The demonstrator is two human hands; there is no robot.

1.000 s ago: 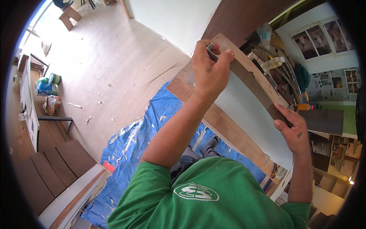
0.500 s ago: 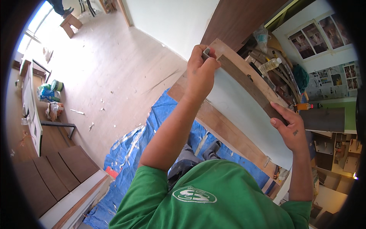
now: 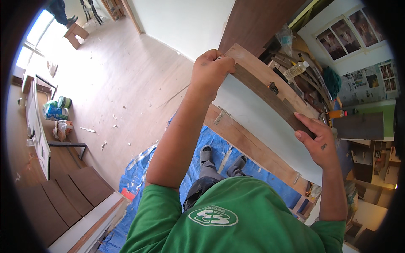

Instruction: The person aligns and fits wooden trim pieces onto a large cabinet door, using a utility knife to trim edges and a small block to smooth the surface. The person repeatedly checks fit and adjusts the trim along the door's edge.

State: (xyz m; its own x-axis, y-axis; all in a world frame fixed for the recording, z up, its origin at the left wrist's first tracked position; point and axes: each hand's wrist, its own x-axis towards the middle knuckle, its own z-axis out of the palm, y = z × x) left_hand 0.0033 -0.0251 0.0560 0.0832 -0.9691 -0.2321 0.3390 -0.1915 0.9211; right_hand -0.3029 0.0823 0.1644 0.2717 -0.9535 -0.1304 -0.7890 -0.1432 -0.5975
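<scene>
A white panel (image 3: 257, 105) with a dark brown wood-grain strip (image 3: 270, 97) along its upper edge stands across a plywood workbench (image 3: 270, 156). My left hand (image 3: 209, 71) is closed at the strip's far left end, around a small greyish thing mostly hidden by the fingers. At the near right end my right hand (image 3: 319, 141) grips the strip, its thumb on the near side and fingers over the far side. A small black object (image 3: 273, 87) lies on the bench just beyond the strip.
A clear plastic bottle (image 3: 296, 71) and assorted tools lie beyond the bench. Blue tarp (image 3: 202, 143) covers the floor under my feet. Dark brown panels (image 3: 63, 194) rest at the left. A person's leg (image 3: 59, 12) shows by a wooden stool (image 3: 76, 36) at the far left.
My left hand has shifted left and slightly down, turning so the grey thing is now mostly covered. My right hand keeps its hold at the strip's near end.
</scene>
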